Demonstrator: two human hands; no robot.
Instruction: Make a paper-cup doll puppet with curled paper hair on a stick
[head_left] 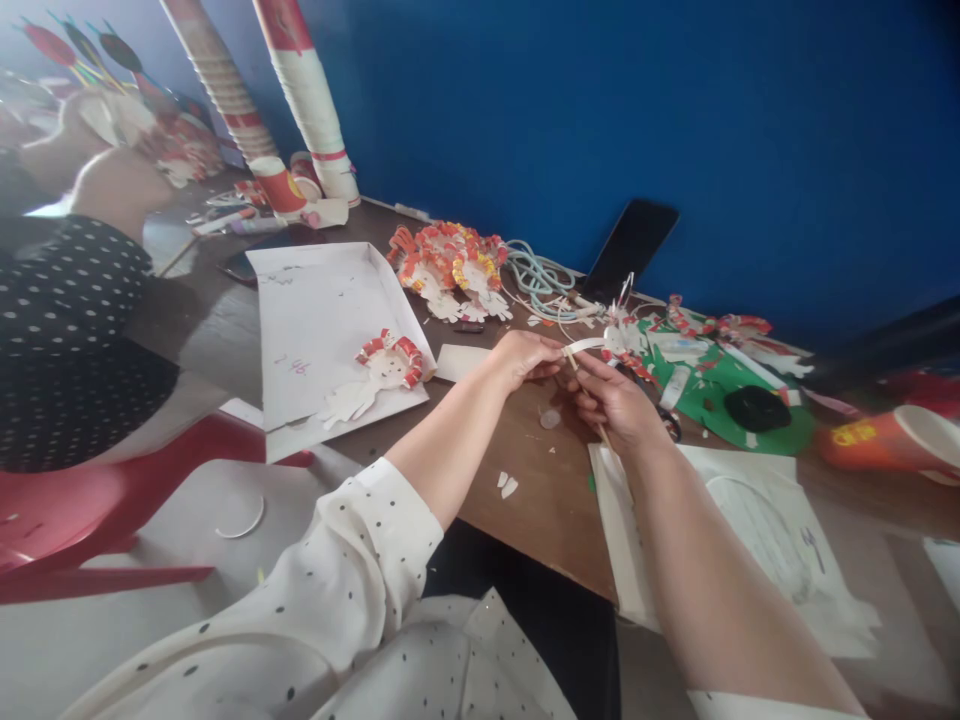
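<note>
My left hand (525, 358) is closed in a pinch at one end of a narrow white paper strip (586, 345). Close against it, my right hand (619, 402) is closed round a thin wooden stick (602, 434), whose upper tip meets the strip between the two hands. The fingertips nearly touch, and some fingers are hidden behind others. Just beyond the right hand lies a white paper figure with red-and-white curls (621, 340). Small white paper scraps (508, 485) lie on the brown table (540, 530) in front of my hands.
On the left, a paper figure with red curls (390, 362) rests on a white paper tray (315, 300). Behind are piled figures (450, 262), a coiled cable (536, 270) and a leaning phone (631, 245). An orange cup (889, 440) lies right; a person in dotted clothing (67, 290) sits left.
</note>
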